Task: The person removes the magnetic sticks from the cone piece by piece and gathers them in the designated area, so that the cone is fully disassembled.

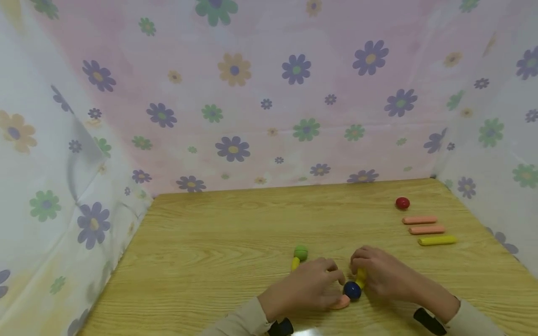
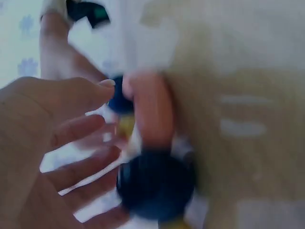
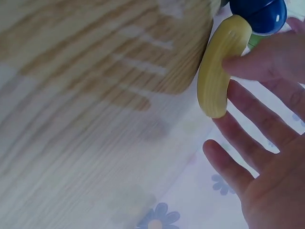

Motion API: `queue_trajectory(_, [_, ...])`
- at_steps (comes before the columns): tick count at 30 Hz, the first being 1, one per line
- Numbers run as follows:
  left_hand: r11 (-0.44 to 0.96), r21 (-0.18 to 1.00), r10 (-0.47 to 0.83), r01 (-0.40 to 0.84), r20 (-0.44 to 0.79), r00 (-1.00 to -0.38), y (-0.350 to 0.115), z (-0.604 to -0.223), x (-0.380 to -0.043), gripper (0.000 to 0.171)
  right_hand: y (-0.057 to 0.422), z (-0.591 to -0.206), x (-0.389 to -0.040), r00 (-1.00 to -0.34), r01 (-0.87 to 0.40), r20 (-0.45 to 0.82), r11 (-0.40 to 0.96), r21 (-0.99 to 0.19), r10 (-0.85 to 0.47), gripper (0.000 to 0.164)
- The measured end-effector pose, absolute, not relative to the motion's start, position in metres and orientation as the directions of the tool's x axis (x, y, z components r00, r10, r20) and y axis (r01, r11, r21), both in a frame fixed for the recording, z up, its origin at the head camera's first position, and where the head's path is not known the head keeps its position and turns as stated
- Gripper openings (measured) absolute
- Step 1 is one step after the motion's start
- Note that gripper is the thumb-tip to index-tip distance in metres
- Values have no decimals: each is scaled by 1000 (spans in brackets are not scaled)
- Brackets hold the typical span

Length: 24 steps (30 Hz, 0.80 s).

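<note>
Near the table's front edge, my left hand (image 1: 311, 284) lies over a pink stick (image 1: 340, 303) joined to a blue ball (image 1: 352, 290). The blurred left wrist view shows the left hand (image 2: 71, 143) with loosely extended fingers, its thumb tip beside the pink stick (image 2: 150, 114) and the blue ball (image 2: 155, 186). My right hand (image 1: 382, 275) pinches a yellow stick (image 1: 360, 277) that meets the same ball. Seen from the right wrist, the right hand (image 3: 267, 143) has its thumb on the yellow stick (image 3: 221, 67), the other fingers straight, and the blue ball (image 3: 259, 14) at the stick's end.
A green ball (image 1: 300, 252) on a short yellow stick (image 1: 295, 263) lies just left of my hands. At the right lie a red ball (image 1: 402, 203), two pink sticks (image 1: 419, 220) and a long yellow stick (image 1: 437, 240). Flowered cloth walls (image 1: 269, 107) enclose the wooden table (image 1: 210, 242).
</note>
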<state>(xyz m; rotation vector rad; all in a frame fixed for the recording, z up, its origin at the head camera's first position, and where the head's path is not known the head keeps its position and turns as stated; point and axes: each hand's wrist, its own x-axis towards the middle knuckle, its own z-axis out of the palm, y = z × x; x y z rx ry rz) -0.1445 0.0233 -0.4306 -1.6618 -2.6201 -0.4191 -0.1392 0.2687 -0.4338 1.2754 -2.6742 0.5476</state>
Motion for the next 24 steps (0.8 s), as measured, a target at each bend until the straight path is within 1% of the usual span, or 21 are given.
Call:
queue_trajectory(1, [397, 223, 893, 890, 127, -431, 26, -431, -141, 30, 270, -433, -138, -640, -767, 258, 580, -276, -724, 44])
queue_trajectory(3, [413, 225, 893, 882, 88, -440, 31, -433, -136, 37, 272, -432, -135, -653, -754, 234, 586, -298, -721, 43])
queue_trajectory(5, [434, 233, 885, 870, 70, -460, 33, -435, -133, 39, 275, -431, -132, -662, -743, 217, 590, -316, -717, 42])
queue_trajectory(8, [445, 253, 875, 859, 85, -478, 34, -438, -133, 38, 280, -431, -129, -667, -737, 214, 591, -327, -714, 39])
queue_trajectory(12, [435, 300, 869, 849, 105, -483, 34, -440, -135, 36, 281, -433, -128, -639, -765, 251, 563, -314, -728, 39])
queue_trajectory(15, [437, 358, 863, 825, 94, -497, 34, -440, -137, 37, 280, -437, -128, -614, -787, 292, 545, -289, -733, 42])
queue_trajectory(17, [434, 396, 861, 809, 80, -501, 33, -441, -138, 38, 278, -441, -126, -611, -791, 313, 547, -275, -727, 43])
queue_trajectory(20, [429, 442, 861, 788, 63, -504, 33, -444, -139, 38, 277, -444, -123, -632, -775, 320, 568, -277, -706, 43])
queue_trajectory(24, [427, 494, 854, 758, 55, -517, 31, -448, -139, 36, 275, -445, -119, -671, -740, 283, 596, -311, -686, 40])
